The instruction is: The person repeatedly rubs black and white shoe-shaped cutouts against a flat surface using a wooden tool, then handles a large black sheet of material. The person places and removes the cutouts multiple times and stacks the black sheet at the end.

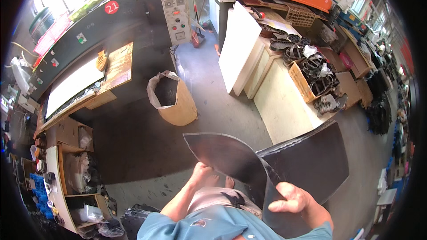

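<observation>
A dark, flexible rubber-like sheet (235, 153) curves upward in front of my body. My left hand (202, 174) is closed on its lower left edge. On the other side, my right hand (291, 199) grips the sheet's bent right part, thumb laid over the edge; some fingers are hidden. Just beyond my right hand lies a stack of similar dark sheets (311, 162), its far edge ragged with several layers. Part of the stack is hidden behind the held sheet.
A tan paper sack (180, 106) stands on the floor ahead. To the left is a dark press (95, 35) with a worktable (120, 69) and low shelves (62, 169). At the right, a cream cabinet (280, 98) bears a box of black soles (302, 82), with white boards (238, 49) leaning beside it.
</observation>
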`<action>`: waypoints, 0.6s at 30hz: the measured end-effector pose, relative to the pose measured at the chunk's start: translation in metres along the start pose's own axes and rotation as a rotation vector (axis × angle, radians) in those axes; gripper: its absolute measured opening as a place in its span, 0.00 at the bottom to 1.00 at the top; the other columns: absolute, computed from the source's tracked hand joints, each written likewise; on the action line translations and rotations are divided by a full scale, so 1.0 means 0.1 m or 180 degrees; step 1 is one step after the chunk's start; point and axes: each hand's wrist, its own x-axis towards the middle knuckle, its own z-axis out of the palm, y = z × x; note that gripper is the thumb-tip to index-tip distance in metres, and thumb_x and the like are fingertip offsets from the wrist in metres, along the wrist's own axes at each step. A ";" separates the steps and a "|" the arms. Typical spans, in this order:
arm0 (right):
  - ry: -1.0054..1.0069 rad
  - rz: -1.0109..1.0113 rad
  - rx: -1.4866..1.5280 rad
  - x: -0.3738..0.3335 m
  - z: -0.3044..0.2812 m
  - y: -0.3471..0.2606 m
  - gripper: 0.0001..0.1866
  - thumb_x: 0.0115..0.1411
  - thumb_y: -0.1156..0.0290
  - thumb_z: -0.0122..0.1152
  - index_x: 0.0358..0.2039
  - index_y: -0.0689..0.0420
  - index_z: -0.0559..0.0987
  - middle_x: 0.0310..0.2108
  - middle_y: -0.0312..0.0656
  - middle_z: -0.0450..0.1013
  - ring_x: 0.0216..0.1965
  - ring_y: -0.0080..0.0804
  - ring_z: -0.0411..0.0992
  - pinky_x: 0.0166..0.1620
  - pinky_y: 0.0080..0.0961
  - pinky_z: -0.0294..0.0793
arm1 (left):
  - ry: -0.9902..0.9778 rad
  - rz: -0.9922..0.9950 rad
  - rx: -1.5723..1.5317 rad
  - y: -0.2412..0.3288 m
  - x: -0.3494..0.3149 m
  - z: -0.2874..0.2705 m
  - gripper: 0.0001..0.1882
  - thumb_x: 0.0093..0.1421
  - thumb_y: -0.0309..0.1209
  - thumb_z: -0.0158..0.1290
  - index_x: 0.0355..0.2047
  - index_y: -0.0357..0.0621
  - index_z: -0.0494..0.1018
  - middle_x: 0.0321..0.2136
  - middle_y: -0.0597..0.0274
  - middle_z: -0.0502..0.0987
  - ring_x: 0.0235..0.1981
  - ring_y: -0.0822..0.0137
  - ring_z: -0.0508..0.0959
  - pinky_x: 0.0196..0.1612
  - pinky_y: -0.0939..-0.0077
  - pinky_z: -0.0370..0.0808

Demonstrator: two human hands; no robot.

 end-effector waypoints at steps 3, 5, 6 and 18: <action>0.0084 0.0307 0.1482 0.04 -0.25 0.05 0.16 0.65 0.70 0.72 0.28 0.61 0.72 0.25 0.29 0.63 0.29 0.20 0.58 0.34 0.28 0.61 | 0.0561 -0.0873 -0.0881 0.28 -0.18 -0.03 0.11 0.51 0.15 0.54 0.32 0.36 0.84 0.33 0.68 0.83 0.37 0.72 0.80 0.43 0.76 0.72; -0.0067 0.0001 0.1557 0.06 -0.42 0.11 0.10 0.66 0.69 0.69 0.36 0.64 0.79 0.29 0.28 0.69 0.33 0.18 0.63 0.38 0.24 0.64 | 0.0576 -0.0220 -0.1182 0.40 -0.30 0.02 0.12 0.50 0.14 0.54 0.32 0.36 0.83 0.32 0.68 0.83 0.36 0.72 0.80 0.43 0.76 0.72; -0.0156 -0.0222 0.1790 0.09 -0.46 0.15 0.09 0.64 0.71 0.67 0.37 0.65 0.81 0.31 0.33 0.74 0.33 0.21 0.68 0.38 0.25 0.68 | 0.0399 -0.0150 -0.1298 0.47 -0.34 0.00 0.12 0.55 0.15 0.55 0.37 0.34 0.86 0.36 0.64 0.86 0.40 0.71 0.82 0.50 0.76 0.75; -0.0668 -0.0365 0.1669 0.64 -0.53 -0.04 0.11 0.60 0.71 0.65 0.38 0.66 0.81 0.33 0.37 0.78 0.33 0.22 0.72 0.39 0.26 0.72 | 0.1308 0.0347 -0.1574 0.92 -0.77 -0.13 0.12 0.51 0.16 0.53 0.33 0.36 0.84 0.33 0.68 0.85 0.34 0.75 0.78 0.43 0.79 0.72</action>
